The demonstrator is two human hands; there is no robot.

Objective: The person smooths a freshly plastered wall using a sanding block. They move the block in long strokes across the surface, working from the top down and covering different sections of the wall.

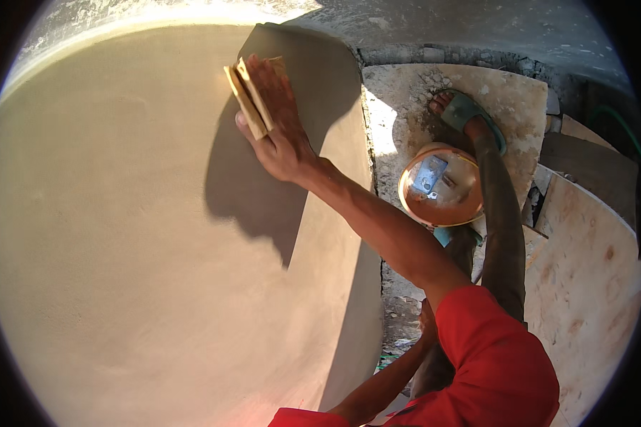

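Observation:
My right hand (279, 128) is stretched out to the upper middle, pressing a yellow sponge-like block (251, 99) against a smooth beige plastered surface (142, 213). The block shows two layers at its left edge, and my thumb lies along that side. Its exact material is hard to make out. My left hand (427, 322) rests low beside my leg, partly hidden by my right arm and sleeve, so its fingers do not show clearly.
An orange bucket (470, 211) of water stands near my feet, with a blue rectangular thing (429, 175) in it. One foot wears a green sandal (463, 110) on a dusty board (516, 89). A plywood sheet (584, 277) lies at the right. Rubble lines the far wall.

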